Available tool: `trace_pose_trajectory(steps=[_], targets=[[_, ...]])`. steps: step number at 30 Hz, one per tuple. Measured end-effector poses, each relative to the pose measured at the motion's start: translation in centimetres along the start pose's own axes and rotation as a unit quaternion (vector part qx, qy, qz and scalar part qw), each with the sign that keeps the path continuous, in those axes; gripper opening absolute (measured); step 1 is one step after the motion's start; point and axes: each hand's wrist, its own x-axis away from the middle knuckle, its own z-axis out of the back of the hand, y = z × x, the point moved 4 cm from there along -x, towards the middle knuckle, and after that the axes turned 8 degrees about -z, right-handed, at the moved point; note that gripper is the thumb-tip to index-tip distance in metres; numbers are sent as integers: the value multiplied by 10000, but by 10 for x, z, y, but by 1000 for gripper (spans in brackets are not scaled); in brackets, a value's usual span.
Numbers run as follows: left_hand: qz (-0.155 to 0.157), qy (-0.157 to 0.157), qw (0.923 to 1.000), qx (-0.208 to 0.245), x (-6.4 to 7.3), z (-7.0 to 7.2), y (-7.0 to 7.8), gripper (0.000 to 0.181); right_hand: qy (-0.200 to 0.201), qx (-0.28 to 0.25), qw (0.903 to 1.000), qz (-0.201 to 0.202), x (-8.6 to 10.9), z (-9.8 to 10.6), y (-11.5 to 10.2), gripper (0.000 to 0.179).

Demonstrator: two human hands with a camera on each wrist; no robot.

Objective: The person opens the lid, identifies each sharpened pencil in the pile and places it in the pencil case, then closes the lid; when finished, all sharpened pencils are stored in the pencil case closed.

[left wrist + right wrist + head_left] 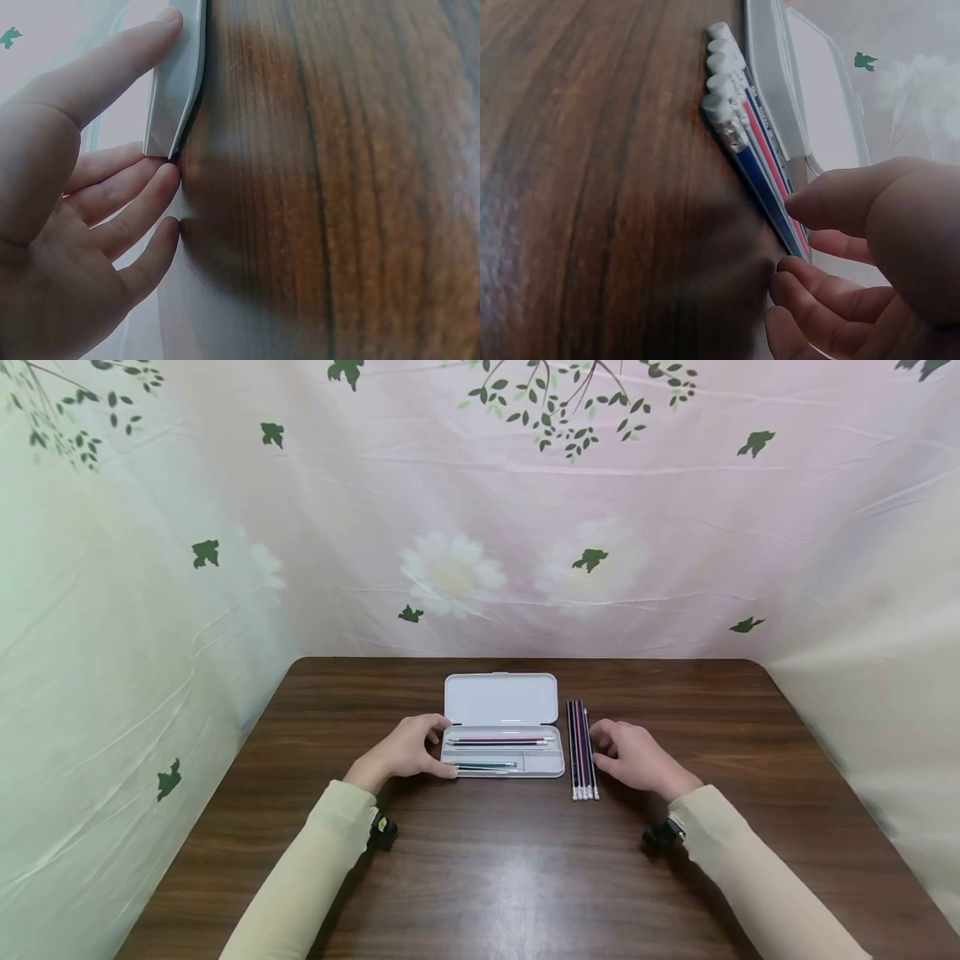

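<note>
A white pencil case [543, 766] lies with its lid [501, 699] folded back. Inside, a dark pencil [498, 742] lies in the long rear compartment and thin pencil-like sticks [486, 766] lie in the front left one. My left hand [408, 746] holds the case's left end, thumb on its front wall [174, 75], fingertips around the end. Right of the case, several striped pencils [579, 752] lie side by side, white erasers [718, 109] toward me. My right hand [633, 756] rests beside them, fingers loosely bent, thumb tip [799, 206] at the outermost pencil; contact is hard to tell.
The brown wooden table [480, 868] extends around the case, with its far edge a short way behind the lid. A pale printed curtain [517, 568] hangs behind and along both sides. Each wrist wears a small black camera [382, 831].
</note>
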Motion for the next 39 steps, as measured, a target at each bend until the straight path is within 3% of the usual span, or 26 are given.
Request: trace_pose_trajectory(steps=[23,39], targets=[[-13,15,10000,84,-1,0,-1,88,-43,-1,9994,-345,-4,-1,0,46],[-8,4,10000,50,1,-1,-1,86,-243,509,9948,-847,-1,2,1,56]])
